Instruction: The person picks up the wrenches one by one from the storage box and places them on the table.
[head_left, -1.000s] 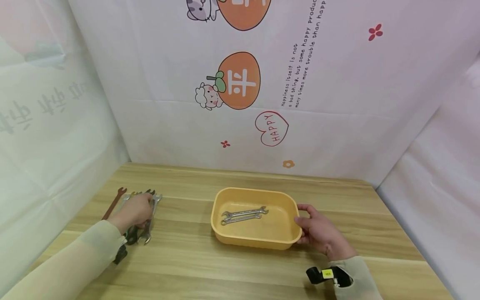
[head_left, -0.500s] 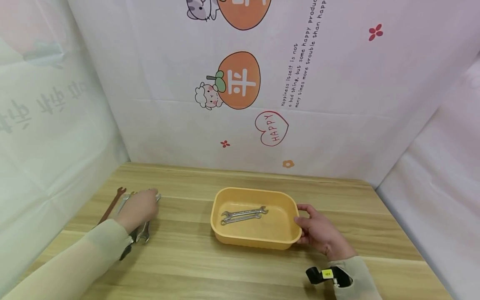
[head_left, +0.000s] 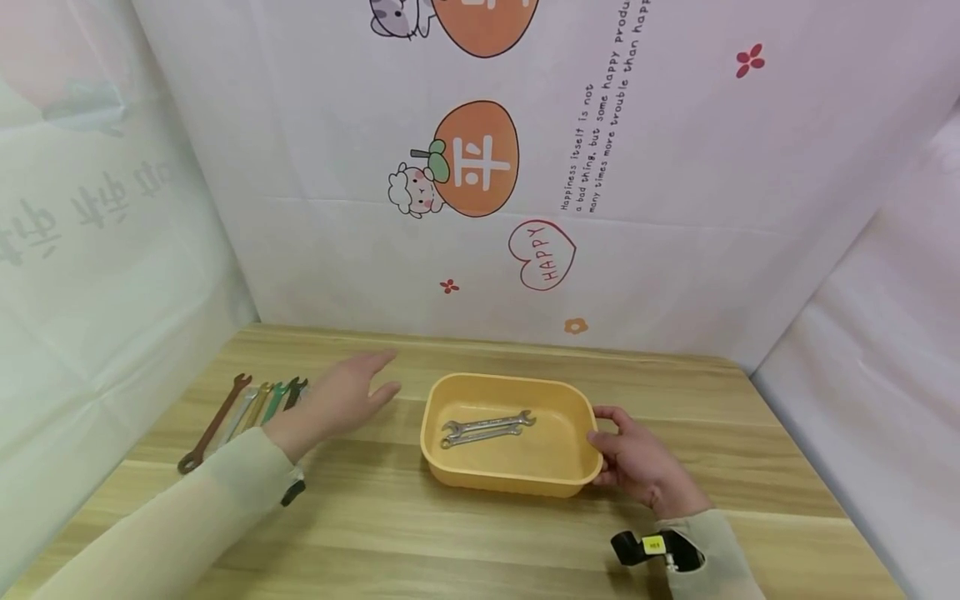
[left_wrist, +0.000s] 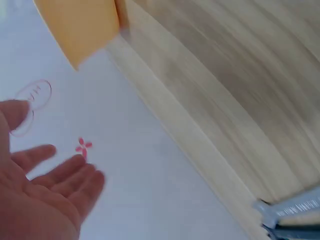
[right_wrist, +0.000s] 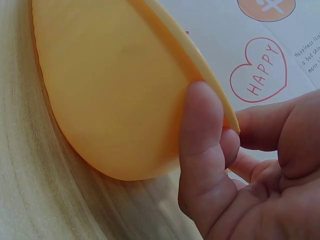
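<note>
My left hand (head_left: 333, 408) hovers above the table between the row of wrenches and the yellow bin, its fingers extended and thumb apart. The left wrist view shows that palm (left_wrist: 45, 200) holding nothing. My right hand (head_left: 648, 467) grips the right end of the yellow bin (head_left: 510, 483), fingers and thumb at its rim. Inside the bin, two silver wrenches (head_left: 491, 423) lie side by side. Left of my left hand lie a brown wrench (head_left: 213, 427), a silver one, a gold one (head_left: 257, 407), a green one (head_left: 275, 402) and a dark one (head_left: 294, 393), partly covered by my forearm.
A wooden table (head_left: 375, 533) carries everything. White printed cloth (head_left: 337, 275) hangs along its back, and more cloth stands at the left and right sides. Black wrist gear with a yellow label (head_left: 654, 545) sits on my right wrist.
My left hand has left the wrenches, moved right toward the bin and spread its fingers. The wrench row is more exposed. My right hand and the bin stay put.
</note>
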